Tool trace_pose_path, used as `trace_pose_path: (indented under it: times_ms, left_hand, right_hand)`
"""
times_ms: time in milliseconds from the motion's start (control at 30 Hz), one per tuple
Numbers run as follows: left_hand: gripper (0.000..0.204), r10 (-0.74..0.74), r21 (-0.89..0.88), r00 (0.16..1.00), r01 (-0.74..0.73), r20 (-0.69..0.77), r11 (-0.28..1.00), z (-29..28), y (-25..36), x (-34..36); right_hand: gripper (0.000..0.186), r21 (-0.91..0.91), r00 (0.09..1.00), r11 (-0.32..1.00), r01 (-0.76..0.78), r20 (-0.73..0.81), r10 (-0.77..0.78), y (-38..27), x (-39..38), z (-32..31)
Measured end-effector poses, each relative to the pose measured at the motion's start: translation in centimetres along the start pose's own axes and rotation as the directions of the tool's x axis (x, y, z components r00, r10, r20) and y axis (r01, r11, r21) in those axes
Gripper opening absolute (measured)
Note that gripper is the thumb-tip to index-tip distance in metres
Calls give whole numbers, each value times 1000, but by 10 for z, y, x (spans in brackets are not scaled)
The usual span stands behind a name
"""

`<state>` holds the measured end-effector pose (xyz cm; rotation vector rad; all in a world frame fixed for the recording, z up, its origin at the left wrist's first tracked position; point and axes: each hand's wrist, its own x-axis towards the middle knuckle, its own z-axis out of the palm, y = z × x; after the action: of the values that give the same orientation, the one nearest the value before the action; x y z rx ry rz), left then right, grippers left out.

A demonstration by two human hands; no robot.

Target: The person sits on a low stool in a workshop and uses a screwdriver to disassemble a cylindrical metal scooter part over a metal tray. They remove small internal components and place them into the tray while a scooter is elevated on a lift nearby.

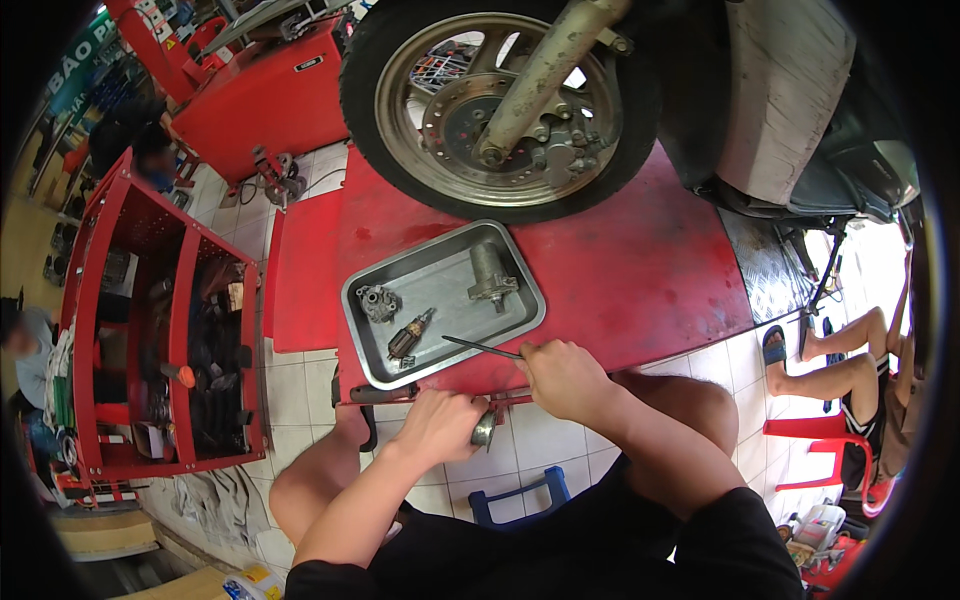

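My right hand [568, 380] is closed around a slim dark rod-like tool [480, 347], whose pointed end reaches left over the near side of a metal tray [440, 248]. Below the tray's near rim, my left hand [432, 428] grips a small round metal part [484, 430], mostly covered by the fingers. Inside the tray lie a cylindrical motor housing [487, 265], a motor armature [408, 338] with copper-coloured windings, and a rough metal end cover [378, 302].
The tray rests on a red lift table [620, 270] under a motorbike's front wheel [500, 110]. A red tool cart [180, 340] stands left; a blue stool [520, 497] is below my hands. Another person's legs [840, 375] and a red chair [820, 440] are at right.
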<state>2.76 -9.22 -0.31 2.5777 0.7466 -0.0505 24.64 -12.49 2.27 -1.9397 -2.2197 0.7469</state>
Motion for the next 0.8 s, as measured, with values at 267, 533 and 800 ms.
trace_pose_path:
  times_ms: [267, 533, 800]
  left_hand:
    - [27, 51, 12, 998, -52, 48, 999, 1, 8, 1]
    - [26, 21, 45, 996, -25, 88, 999, -2, 0, -10]
    - [33, -109, 169, 989, 91, 96, 981, -9, 8, -8]
  right_hand:
    - [23, -84, 997, 994, 72, 5, -72, -32, 37, 22]
    - [24, -65, 999, 997, 35, -35, -37, -46, 55, 39]
    - [17, -58, 983, 997, -48, 173, 57, -57, 36, -6]
